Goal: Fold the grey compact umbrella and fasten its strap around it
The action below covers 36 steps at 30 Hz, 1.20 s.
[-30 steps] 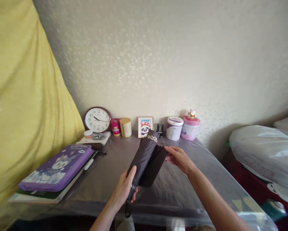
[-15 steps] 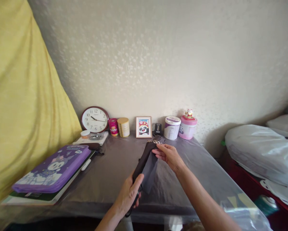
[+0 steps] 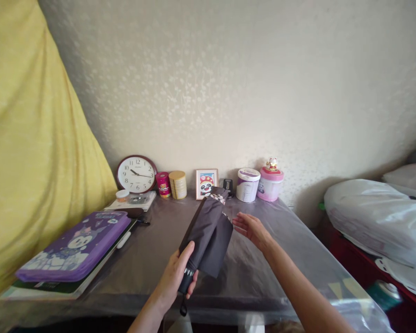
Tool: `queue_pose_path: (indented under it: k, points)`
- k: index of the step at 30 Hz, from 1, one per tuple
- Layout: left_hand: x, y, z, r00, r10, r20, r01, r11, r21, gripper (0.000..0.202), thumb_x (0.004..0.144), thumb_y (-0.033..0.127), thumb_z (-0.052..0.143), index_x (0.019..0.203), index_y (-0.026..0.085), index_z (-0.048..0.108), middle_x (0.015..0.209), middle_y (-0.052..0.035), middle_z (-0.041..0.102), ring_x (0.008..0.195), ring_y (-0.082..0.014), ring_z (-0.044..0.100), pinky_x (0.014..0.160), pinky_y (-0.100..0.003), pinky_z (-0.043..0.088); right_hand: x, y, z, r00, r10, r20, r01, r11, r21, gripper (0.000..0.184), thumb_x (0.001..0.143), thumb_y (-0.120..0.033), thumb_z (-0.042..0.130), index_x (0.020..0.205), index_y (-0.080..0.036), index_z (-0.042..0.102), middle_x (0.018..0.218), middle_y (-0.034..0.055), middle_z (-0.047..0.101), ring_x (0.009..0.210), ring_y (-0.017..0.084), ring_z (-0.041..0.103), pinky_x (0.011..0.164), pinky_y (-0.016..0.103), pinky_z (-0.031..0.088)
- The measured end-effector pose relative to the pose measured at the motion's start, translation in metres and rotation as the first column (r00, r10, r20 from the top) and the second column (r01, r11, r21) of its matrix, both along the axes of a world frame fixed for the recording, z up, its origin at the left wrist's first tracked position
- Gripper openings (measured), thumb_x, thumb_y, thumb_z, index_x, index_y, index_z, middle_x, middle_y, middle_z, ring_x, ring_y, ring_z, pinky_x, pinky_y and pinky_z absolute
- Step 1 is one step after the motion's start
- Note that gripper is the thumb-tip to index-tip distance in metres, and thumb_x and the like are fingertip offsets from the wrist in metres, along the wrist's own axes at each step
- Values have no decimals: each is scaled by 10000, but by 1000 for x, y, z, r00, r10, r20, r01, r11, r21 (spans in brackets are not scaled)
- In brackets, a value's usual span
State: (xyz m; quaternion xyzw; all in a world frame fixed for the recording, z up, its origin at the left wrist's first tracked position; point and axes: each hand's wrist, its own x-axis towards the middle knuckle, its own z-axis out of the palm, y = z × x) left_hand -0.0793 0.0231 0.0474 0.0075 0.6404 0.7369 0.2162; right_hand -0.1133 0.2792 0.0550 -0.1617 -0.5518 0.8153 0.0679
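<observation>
Handle of a folded dark grey fabric umbrella (image 3: 208, 226) sits clenched in the left grip (image 3: 176, 276), the right grip (image 3: 251, 227) open-palmed just beside its canopy.

Beige wall (image 3: 228, 83) w/ yellow curtain (image 3: 30, 138)

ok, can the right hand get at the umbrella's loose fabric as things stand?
Probably yes. The right hand is open beside the umbrella, fingertips just off its loose fabric with nothing between. The left hand grips the handle end, holding it tilted over the table.
</observation>
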Motion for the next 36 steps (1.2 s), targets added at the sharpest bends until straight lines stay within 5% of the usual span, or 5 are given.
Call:
queue_pose_path:
  k: [4, 8, 14, 23, 36]
  points:
    - [0, -5, 6, 998, -16, 64, 11, 997, 80, 466, 726, 646, 493, 615, 200, 412, 393, 32, 513, 248, -81, 390, 256, -184, 291, 3, -5, -14, 978, 208, -19, -209, 978, -9, 259, 708, -365, 685, 885, -189, 618, 993, 40, 681, 906, 156, 632, 779, 276, 486]
    - [-1, -9, 6, 998, -16, 58, 9, 992, 124, 456, 733, 626, 509, 626, 189, 438, 416, 29, 532, 263, -76, 401, 270, -179, 300, 5, -15, -11, 951, 309, -31, -310, 950, -37, 263, 694, -347, 705, 870, -174, 612, 832, 23, 698, 727, 131, 662, 700, 265, 514]
    - [-5, -8, 5, 998, 19, 66, -24, 997, 79, 473, 743, 634, 491, 591, 191, 426, 393, 28, 514, 248, -80, 396, 258, -186, 296, 5, -17, -1, 968, 249, 5, -249, 968, 35, 235, 670, -315, 733, 674, -156, 561, 563, -19, 646, 468, 89, 616, 500, 182, 511]
    - [-4, 0, 8, 1000, 6, 13, -6, 1000, 11, 499, 751, 645, 455, 585, 174, 453, 381, 19, 528, 236, -78, 398, 245, -175, 296, 6, -24, 25, 974, 189, -123, -190, 982, 8, 194, 707, -291, 707, 710, -164, 561, 581, -19, 660, 494, 102, 648, 482, 171, 534]
    - [1, 9, -12, 995, -91, -48, 84, 988, -132, 481, 703, 680, 481, 671, 203, 429, 429, 51, 532, 269, -89, 430, 273, -191, 346, 5, -53, 40, 989, 113, -93, -121, 988, -91, 114, 772, -198, 632, 710, -157, 546, 667, 44, 708, 652, 159, 699, 539, 206, 556]
